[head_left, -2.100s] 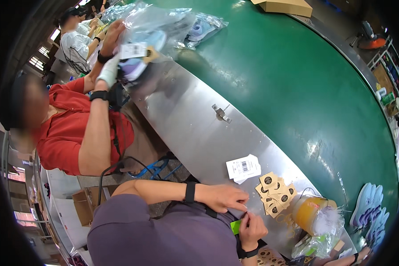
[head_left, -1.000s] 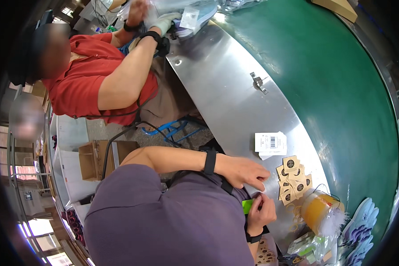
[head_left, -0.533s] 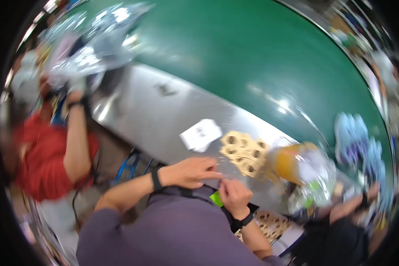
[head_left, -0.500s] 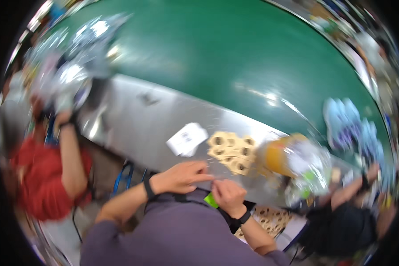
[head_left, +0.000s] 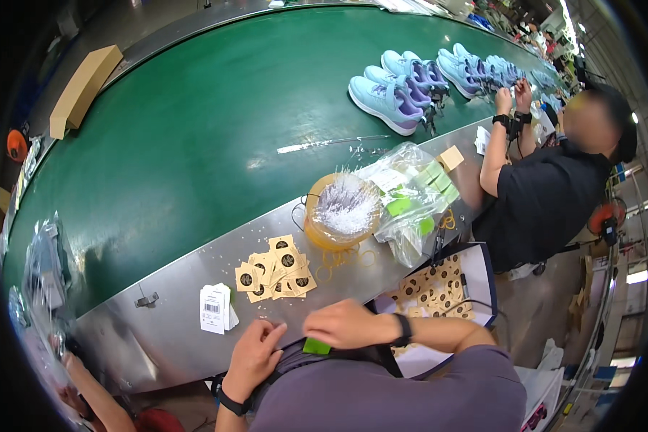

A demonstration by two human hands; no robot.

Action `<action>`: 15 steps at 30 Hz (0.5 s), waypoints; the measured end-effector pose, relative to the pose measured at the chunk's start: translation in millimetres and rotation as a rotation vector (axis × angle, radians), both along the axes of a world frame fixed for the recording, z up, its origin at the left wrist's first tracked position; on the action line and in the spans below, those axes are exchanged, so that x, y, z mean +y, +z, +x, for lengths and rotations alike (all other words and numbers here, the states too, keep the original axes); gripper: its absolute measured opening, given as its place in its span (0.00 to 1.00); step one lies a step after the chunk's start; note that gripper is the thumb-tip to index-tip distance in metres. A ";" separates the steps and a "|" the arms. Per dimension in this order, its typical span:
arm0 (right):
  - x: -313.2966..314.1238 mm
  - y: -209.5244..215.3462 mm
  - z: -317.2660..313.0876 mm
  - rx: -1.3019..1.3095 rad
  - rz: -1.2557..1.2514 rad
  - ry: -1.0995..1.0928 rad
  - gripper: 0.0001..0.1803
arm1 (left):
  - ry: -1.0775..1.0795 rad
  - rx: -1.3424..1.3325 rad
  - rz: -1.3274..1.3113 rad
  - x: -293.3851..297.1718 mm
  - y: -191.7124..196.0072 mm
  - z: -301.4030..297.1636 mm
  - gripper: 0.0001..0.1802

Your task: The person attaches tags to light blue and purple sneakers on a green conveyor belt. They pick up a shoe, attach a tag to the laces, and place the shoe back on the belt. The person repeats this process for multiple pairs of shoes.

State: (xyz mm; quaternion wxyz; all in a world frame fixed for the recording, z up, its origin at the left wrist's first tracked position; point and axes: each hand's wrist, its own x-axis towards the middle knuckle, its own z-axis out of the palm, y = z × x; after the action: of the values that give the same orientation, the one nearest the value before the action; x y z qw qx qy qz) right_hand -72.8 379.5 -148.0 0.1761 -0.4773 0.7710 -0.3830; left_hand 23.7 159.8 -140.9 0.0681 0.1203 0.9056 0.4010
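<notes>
My left hand is in front of my waist at the bench edge, its fingers loosely bent. A gap shows between thumb and forefinger, with nothing visible in it. To its right, my right hand has its fingers curled together. Whatever they may grip is hidden. Just under those fingers is a bright green tag; whether they hold it I cannot tell. Beyond my hands, a loose pile of tan tags with dark round prints lies on the metal bench. A stack of white printed labels lies left of the pile.
A yellow tub of clear plastic fasteners stands beside a clear bag of green tags. Light-blue shoes sit on the green belt. At right, a person works. An open box holds tan tags.
My view has swung to the right, so the neighbour at right and the shoes show more fully. My hands, nearly touching before, now have a small gap between them.
</notes>
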 end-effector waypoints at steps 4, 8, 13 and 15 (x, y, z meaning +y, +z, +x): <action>53.3 144.1 -84.6 -0.515 0.210 -0.039 0.05 | -0.087 -0.088 0.068 -1.6 52.2 -14.4 0.21; 105.6 198.0 -202.6 0.022 0.092 -0.495 0.08 | -0.135 0.126 0.039 -9.9 87.5 -55.1 0.19; 199.8 164.0 -376.7 0.404 0.403 -0.604 0.11 | 0.003 0.275 0.002 -30.5 113.1 -111.7 0.20; 167.0 125.1 -398.6 0.607 0.938 -0.769 0.16 | 0.022 0.234 -0.025 -41.0 117.3 -127.9 0.20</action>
State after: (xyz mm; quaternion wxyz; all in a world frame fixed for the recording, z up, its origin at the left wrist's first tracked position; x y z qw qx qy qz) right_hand -471.4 546.5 -22.8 -0.0087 -0.1285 0.9858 0.1075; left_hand -104.2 118.8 -23.7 -0.0409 0.1553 0.9136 0.3735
